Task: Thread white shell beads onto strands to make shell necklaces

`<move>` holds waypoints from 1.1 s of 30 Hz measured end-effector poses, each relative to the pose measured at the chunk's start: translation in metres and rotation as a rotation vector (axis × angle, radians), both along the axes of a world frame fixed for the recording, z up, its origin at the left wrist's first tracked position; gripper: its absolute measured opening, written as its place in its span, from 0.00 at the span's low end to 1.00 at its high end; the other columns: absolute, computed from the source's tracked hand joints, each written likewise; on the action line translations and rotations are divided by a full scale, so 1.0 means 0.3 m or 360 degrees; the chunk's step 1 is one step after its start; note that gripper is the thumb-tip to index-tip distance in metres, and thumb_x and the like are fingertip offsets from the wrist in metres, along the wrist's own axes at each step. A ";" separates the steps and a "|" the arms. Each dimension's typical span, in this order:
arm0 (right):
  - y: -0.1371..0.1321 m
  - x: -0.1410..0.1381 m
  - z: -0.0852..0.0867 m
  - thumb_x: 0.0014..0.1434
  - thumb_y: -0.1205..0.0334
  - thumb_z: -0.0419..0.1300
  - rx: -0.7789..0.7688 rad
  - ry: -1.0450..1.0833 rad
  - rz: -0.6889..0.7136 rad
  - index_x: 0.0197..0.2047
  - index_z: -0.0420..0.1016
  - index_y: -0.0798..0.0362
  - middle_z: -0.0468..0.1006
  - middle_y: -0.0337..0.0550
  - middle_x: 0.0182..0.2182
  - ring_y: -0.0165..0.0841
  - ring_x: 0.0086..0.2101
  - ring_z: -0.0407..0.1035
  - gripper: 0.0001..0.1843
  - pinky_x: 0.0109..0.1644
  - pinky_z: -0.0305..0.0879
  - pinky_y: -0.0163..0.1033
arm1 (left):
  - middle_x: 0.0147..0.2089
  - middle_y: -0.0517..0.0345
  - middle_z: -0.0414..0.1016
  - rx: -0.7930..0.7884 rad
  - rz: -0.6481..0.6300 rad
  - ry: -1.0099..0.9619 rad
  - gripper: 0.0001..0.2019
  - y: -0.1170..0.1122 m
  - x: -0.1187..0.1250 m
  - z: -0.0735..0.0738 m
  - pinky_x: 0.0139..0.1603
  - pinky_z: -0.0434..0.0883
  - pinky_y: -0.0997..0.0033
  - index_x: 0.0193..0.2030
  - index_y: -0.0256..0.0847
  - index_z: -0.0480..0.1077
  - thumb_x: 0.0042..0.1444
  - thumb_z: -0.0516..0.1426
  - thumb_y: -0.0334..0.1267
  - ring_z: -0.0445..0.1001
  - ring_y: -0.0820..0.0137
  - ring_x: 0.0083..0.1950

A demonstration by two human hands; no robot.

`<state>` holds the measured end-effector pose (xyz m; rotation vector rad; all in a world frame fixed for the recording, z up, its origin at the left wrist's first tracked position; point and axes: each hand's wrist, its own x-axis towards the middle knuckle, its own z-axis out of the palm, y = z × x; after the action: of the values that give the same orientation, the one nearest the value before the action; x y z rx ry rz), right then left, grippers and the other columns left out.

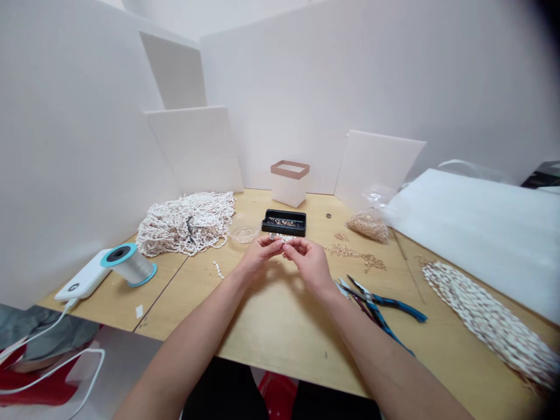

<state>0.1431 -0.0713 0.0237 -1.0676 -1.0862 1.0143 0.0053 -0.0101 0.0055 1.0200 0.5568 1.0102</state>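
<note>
My left hand (pixel 258 254) and my right hand (pixel 308 259) meet over the wooden table (pixel 271 315), fingertips pinched together on a small pale beaded piece (pixel 280 238) that is too small to name. Just beyond the fingers lies a black tray (pixel 284 222) filled with tiny metal parts. A small clear dish (pixel 244 234) sits left of the tray. Blue-handled pliers (pixel 380 306) lie to the right of my right wrist.
A heap of white bead strands (pixel 188 224) lies at the left, a thread spool (pixel 130 263) and white power bank (pixel 83 281) nearer the edge. Gold chain bits (pixel 354 254), a bag (pixel 368 224), braided bead strands (pixel 490 321), a white box (pixel 289 182) and foam boards surround.
</note>
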 end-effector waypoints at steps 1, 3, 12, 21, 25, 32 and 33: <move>0.000 0.001 0.000 0.51 0.54 0.67 0.0008 -0.0007 0.0000 0.33 0.77 0.56 0.79 0.43 0.28 0.33 0.30 0.72 0.13 0.38 0.68 0.38 | 0.32 0.54 0.77 0.0011 -0.0005 0.0004 0.11 -0.002 0.001 0.003 0.44 0.69 0.67 0.32 0.35 0.78 0.43 0.70 0.38 0.73 0.71 0.34; 0.001 0.002 -0.003 0.52 0.54 0.67 0.0030 -0.0016 0.0005 0.33 0.77 0.55 0.78 0.42 0.27 0.32 0.29 0.71 0.13 0.37 0.67 0.37 | 0.33 0.54 0.77 0.0040 -0.0011 0.0021 0.11 -0.003 0.000 0.006 0.44 0.69 0.67 0.32 0.35 0.78 0.43 0.69 0.39 0.73 0.71 0.35; 0.005 0.002 -0.004 0.50 0.55 0.68 0.0015 0.0019 0.0022 0.35 0.78 0.55 0.81 0.45 0.31 0.34 0.32 0.74 0.13 0.40 0.68 0.39 | 0.34 0.55 0.77 0.0073 0.0010 0.0039 0.11 0.011 -0.008 -0.009 0.45 0.69 0.67 0.33 0.36 0.78 0.44 0.69 0.38 0.73 0.71 0.35; 0.000 0.003 0.003 0.52 0.56 0.66 0.0034 -0.0047 0.0017 0.32 0.77 0.56 0.78 0.43 0.27 0.32 0.30 0.71 0.11 0.38 0.67 0.37 | 0.34 0.54 0.78 0.0123 0.0010 0.0098 0.11 0.010 -0.009 -0.011 0.46 0.68 0.66 0.33 0.36 0.78 0.44 0.69 0.38 0.73 0.71 0.35; 0.001 0.004 0.003 0.52 0.55 0.66 0.0032 -0.0050 0.0034 0.33 0.77 0.56 0.78 0.43 0.27 0.32 0.30 0.71 0.12 0.38 0.67 0.37 | 0.33 0.55 0.77 0.0084 0.0006 0.0076 0.11 0.014 -0.014 -0.010 0.46 0.68 0.66 0.33 0.36 0.78 0.44 0.69 0.38 0.73 0.71 0.35; 0.002 0.007 0.002 0.52 0.55 0.67 0.0025 -0.0045 0.0053 0.33 0.77 0.56 0.80 0.45 0.31 0.32 0.30 0.71 0.12 0.38 0.67 0.37 | 0.31 0.59 0.74 -0.0071 0.0060 -0.0058 0.11 0.044 -0.034 -0.023 0.43 0.67 0.71 0.34 0.37 0.75 0.46 0.68 0.39 0.72 0.75 0.34; 0.002 0.006 0.002 0.52 0.55 0.67 0.0031 -0.0043 0.0055 0.33 0.77 0.56 0.80 0.45 0.31 0.32 0.30 0.71 0.12 0.38 0.67 0.37 | 0.31 0.59 0.74 -0.0086 0.0066 -0.0069 0.11 0.048 -0.037 -0.025 0.43 0.67 0.72 0.34 0.37 0.75 0.46 0.68 0.39 0.72 0.75 0.34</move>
<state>0.1450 -0.0708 0.0243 -1.0524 -1.1381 1.0172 -0.0057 0.0042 -0.0019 0.9401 0.5684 1.0462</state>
